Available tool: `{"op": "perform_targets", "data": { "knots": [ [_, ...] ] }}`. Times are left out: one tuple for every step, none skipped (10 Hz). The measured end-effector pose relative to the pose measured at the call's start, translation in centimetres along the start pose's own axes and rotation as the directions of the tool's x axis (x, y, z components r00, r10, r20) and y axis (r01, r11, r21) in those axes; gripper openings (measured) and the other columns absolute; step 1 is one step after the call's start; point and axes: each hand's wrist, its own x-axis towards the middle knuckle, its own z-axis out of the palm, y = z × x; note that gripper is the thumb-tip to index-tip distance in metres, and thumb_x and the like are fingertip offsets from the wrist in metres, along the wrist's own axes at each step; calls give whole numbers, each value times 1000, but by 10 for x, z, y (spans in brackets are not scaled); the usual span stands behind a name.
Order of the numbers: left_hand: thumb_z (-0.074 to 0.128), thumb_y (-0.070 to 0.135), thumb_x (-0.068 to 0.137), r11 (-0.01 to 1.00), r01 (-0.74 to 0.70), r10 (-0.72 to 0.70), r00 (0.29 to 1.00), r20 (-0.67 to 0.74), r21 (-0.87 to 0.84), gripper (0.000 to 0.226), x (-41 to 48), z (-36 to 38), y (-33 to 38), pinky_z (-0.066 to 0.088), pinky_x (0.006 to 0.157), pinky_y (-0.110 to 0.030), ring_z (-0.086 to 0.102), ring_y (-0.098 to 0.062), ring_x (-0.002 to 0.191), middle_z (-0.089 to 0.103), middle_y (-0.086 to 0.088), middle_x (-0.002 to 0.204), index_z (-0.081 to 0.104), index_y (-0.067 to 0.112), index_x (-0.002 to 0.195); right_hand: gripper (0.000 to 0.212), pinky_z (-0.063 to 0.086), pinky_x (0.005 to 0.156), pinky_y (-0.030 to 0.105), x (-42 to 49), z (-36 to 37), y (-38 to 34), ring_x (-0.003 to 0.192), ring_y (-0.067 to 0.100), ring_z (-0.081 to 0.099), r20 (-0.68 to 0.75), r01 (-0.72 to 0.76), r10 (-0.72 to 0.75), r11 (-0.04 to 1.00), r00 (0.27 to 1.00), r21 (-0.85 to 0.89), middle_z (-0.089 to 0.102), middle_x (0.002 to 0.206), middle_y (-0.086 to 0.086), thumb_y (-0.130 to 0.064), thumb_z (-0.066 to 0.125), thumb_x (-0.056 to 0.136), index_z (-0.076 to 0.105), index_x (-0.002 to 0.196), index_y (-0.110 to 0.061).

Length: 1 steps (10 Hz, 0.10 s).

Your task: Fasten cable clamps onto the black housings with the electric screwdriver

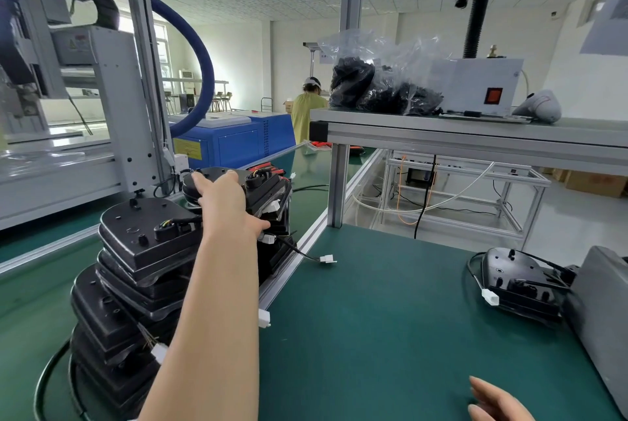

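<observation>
Centre-left, the left hand lies with fingers stretched on the top glossy black plastic housing of a stack. Lower right, the right hand hangs loose-fingered over the green bench mat. The yellow label on the blue metal cabinet is unreadable.

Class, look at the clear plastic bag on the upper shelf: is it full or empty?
Partly full. The clear plastic bag holds a heap of black parts low down; its top is slack and see-through.
</observation>
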Motion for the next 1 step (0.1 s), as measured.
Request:
{"op": "perform_targets", "data": {
  "knots": [
    [41,16,96,998,-59,58,996,65,12,66,-19,-3,-4,28,93,-77,19,-43,139,14,1,157,11,47,147,33,41,76,-2,0,-3,4,78,-17,59,5,5,-5,1000,1000,-7,61,100,32,26,60,74,65,104,11]
  ]
}}
